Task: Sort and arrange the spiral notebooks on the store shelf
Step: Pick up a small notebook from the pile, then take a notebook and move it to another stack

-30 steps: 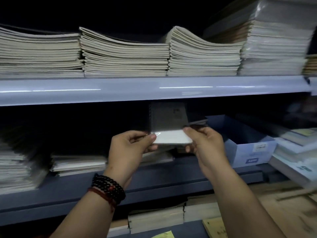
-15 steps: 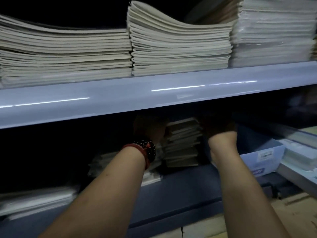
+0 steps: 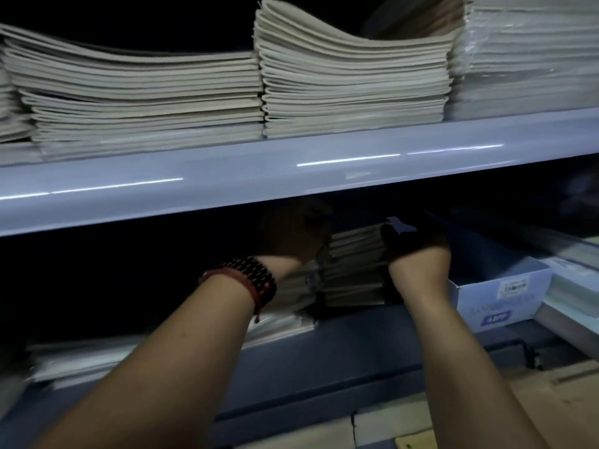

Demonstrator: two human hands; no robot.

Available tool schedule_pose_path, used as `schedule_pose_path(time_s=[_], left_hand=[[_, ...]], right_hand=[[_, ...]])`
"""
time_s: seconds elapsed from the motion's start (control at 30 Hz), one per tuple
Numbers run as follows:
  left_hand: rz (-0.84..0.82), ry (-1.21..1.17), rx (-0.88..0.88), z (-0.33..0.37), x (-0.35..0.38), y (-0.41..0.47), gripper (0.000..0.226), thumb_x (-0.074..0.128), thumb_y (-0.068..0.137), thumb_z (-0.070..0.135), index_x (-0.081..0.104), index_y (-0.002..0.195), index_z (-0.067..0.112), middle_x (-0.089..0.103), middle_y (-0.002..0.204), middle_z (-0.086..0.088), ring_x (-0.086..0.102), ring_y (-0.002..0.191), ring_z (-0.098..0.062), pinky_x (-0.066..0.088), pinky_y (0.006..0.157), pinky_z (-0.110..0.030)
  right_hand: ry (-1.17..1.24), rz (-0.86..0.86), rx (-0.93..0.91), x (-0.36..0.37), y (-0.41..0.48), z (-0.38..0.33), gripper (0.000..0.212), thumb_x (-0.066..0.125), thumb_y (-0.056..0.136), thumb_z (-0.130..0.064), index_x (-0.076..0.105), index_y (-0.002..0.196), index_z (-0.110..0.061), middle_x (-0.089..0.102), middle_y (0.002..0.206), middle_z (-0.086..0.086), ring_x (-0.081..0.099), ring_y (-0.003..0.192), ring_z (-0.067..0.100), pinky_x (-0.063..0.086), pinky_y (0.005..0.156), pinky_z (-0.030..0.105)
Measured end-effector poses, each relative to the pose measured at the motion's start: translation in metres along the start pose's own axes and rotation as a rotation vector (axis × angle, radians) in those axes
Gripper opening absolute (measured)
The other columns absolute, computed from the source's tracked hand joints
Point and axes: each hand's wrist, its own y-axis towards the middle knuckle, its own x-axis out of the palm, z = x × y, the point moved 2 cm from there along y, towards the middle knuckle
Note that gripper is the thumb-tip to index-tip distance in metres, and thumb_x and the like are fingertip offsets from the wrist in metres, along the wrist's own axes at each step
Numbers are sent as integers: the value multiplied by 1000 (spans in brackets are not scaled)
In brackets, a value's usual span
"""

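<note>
Notebook stack between left hand, right hand

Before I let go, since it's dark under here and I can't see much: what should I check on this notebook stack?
1. Notebook stack resting on the lower shelf: ok.
2. Left hand at the stack's left side: ok.
3. Right hand at its right side: ok.
4. How the fingers hold the stack: cannot tell, too dark.
5. Stack edges flush: cannot tell, dim and blurred.
6. Box on the right, apart from the stack: ok.
</note>
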Motion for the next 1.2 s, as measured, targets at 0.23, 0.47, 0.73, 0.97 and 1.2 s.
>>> schedule_pose_path(time_s=[0.23, 0.47, 0.73, 0.97, 1.2], left_hand=[[345, -77, 62, -38, -57, -126, 13, 69, 91, 20, 76, 89, 30, 74, 81, 10, 68, 77, -2, 54, 68, -23], [371, -139, -44, -96, -72, -184, 14, 68, 94, 15, 70, 101, 28, 69, 99, 8, 62, 88, -3, 48, 72, -8], [323, 0, -43, -138, -72, -184, 24, 74, 87, 21, 68, 108, 33, 59, 110, 16, 59, 103, 2, 45, 86, -9], [285, -9, -81, -152, -61, -173, 28, 74, 88, 25, 67, 113, 34, 55, 106, 16, 55, 101, 3, 43, 85, -8], [355, -151, -192, -156, -57, -166, 26, 72, 89, 25, 61, 106, 41, 55, 103, 18, 58, 91, -1, 48, 74, -16]], right_hand=[[-109, -244, 33, 20, -88, -22, 6, 69, 83, -19, 67, 89, -20, 69, 89, 2, 65, 80, 13, 53, 73, 32], [-223, -227, -117, 39, -127, -31, 11, 68, 91, -23, 58, 94, -19, 43, 106, -2, 58, 80, 23, 55, 77, 38], [-355, -530, -304, 65, -165, -28, 22, 71, 90, -24, 61, 109, -29, 46, 105, -12, 54, 95, 7, 44, 80, 14], [-696, -699, -482, 80, -171, -8, 37, 70, 89, -34, 60, 124, -32, 40, 103, -11, 38, 109, 10, 45, 94, 29], [-755, -464, -634, 93, -165, -6, 21, 70, 91, -36, 71, 106, -21, 42, 82, -8, 43, 85, 19, 45, 78, 40]])
